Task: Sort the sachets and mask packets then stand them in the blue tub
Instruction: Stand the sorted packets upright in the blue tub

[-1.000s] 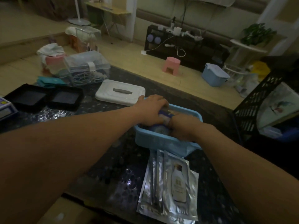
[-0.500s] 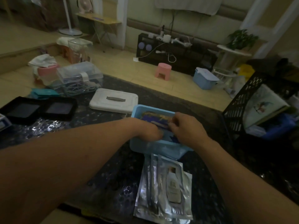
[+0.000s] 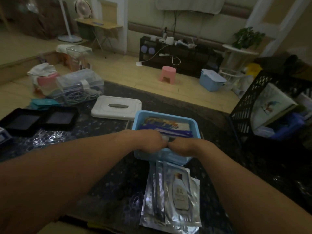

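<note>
The blue tub (image 3: pixel 140 117) stands on the dark table just ahead of me. Purple and patterned sachets (image 3: pixel 166 125) stand upright along its far side. My left hand (image 3: pixel 148 141) and my right hand (image 3: pixel 183 147) meet knuckle to knuckle over the tub's near side. Their fingers curl down among pale sachets there, and the fingertips are hidden. A stack of silver mask packets (image 3: pixel 170 196) lies flat on the table in front of the tub, between my forearms.
A white lid (image 3: pixel 116 107) lies left of the tub, two black trays (image 3: pixel 38 119) further left, and a clear storage box (image 3: pixel 79 86) behind them. A black mesh crate (image 3: pixel 249 105) holding books stands at the right.
My hands have drawn back from the tub's far side to its near side and come together. The upright purple sachets at the back are now uncovered.
</note>
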Available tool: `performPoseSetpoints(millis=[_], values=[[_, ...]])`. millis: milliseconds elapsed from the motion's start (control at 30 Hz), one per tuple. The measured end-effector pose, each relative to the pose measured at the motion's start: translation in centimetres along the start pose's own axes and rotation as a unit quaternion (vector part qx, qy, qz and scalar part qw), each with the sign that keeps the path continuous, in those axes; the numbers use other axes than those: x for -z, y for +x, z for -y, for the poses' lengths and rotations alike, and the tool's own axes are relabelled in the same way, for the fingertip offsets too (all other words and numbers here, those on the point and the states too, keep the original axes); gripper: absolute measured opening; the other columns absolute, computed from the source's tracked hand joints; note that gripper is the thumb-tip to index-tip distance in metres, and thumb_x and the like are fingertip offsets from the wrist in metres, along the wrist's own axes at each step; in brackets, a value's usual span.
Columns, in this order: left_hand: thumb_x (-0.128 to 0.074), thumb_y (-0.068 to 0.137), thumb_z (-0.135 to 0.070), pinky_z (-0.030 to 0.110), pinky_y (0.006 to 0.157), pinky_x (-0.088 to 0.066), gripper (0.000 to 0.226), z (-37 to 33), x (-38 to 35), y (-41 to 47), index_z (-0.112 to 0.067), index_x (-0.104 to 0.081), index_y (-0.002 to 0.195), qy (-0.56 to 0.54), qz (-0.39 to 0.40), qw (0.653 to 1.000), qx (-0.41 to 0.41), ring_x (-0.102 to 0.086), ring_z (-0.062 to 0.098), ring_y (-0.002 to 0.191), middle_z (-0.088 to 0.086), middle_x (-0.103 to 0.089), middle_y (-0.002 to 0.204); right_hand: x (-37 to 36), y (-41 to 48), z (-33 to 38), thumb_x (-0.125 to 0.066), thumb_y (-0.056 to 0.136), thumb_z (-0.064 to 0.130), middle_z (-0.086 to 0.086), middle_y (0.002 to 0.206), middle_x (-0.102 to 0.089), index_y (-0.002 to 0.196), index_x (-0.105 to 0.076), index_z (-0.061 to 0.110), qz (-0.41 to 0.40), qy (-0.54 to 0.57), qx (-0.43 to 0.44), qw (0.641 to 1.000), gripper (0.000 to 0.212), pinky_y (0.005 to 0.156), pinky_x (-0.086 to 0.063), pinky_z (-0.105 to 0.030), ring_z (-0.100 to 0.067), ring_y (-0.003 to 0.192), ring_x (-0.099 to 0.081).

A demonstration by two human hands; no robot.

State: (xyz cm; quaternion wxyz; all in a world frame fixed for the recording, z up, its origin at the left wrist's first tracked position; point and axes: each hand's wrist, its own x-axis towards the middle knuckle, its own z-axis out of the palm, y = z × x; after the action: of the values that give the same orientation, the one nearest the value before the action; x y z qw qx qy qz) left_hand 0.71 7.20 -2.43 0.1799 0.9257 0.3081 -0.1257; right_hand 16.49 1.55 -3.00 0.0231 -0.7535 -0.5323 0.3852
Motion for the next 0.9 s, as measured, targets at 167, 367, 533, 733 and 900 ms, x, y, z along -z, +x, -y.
performPoseSetpoints(millis=[167, 367, 533, 733, 900], values=[[-0.021, 0.109, -0.065, 0.04, 0.096, -0.048, 0.047, 2.3, -1.7, -2.2, -0.042, -0.06, 0.122, 0.123, -0.17, 0.976, -0.053, -0.065, 0.019, 0.095, -0.002, -0.072, 0.102, 0.0, 1.1, -0.9, -0.053, 0.105, 0.04, -0.001, 0.139, -0.06, 0.143, -0.054, 0.033, -0.016, 0.045, 0.026, 0.999, 0.039, 0.117, -0.042, -0.048, -0.021, 0.125, -0.057], [-0.006, 0.083, -0.096, 0.043, 0.107, -0.044, 0.091, 2.3, -2.1, -2.0, -0.032, -0.065, 0.11, 0.139, -0.14, 0.98, -0.008, -0.047, 0.014, 0.081, -0.009, -0.053, 0.08, 0.0, -0.7, -0.9, -0.044, 0.108, 0.035, -0.003, 0.109, -0.068, 0.106, -0.068, 0.017, -0.108, -0.081, 0.056, 0.989, 0.03, 0.093, -0.053, -0.037, -0.016, 0.096, -0.064], [-0.005, 0.081, -0.099, 0.043, 0.103, -0.045, 0.094, 2.6, -2.2, -1.4, -0.03, -0.066, 0.099, 0.118, -0.127, 0.985, 0.003, -0.051, 0.015, 0.077, -0.008, -0.058, 0.076, -1.3, -8.6, -4.4, -0.053, 0.107, 0.024, 0.013, 0.098, -0.067, 0.105, -0.069, 0.03, -0.418, 0.149, 0.141, 0.885, 0.017, 0.068, -0.053, -0.018, 0.001, 0.087, -0.066], [-0.011, 0.087, -0.095, 0.039, 0.098, -0.044, 0.09, 2.3, -1.9, -1.5, -0.037, -0.067, 0.125, 0.123, -0.135, 0.983, -0.008, -0.05, 0.013, 0.085, -0.006, -0.073, 0.104, -7.4, -12.1, -11.2, -0.067, 0.099, 0.03, 0.015, 0.087, -0.072, 0.086, -0.073, 0.03, -0.312, 0.121, -0.032, 0.942, 0.014, 0.076, -0.051, -0.028, -0.008, 0.087, -0.069], [-0.007, 0.083, -0.096, 0.042, 0.102, -0.045, 0.095, 2.0, -1.5, -1.6, -0.038, -0.067, 0.128, 0.134, -0.114, 0.984, 0.009, -0.051, 0.013, 0.09, -0.004, -0.074, 0.11, -11.0, -9.7, -10.1, -0.066, 0.068, 0.09, 0.006, 0.09, -0.066, 0.088, -0.064, 0.024, -0.176, 0.066, -0.086, 0.978, 0.069, 0.065, -0.049, -0.026, -0.005, 0.079, -0.063]])
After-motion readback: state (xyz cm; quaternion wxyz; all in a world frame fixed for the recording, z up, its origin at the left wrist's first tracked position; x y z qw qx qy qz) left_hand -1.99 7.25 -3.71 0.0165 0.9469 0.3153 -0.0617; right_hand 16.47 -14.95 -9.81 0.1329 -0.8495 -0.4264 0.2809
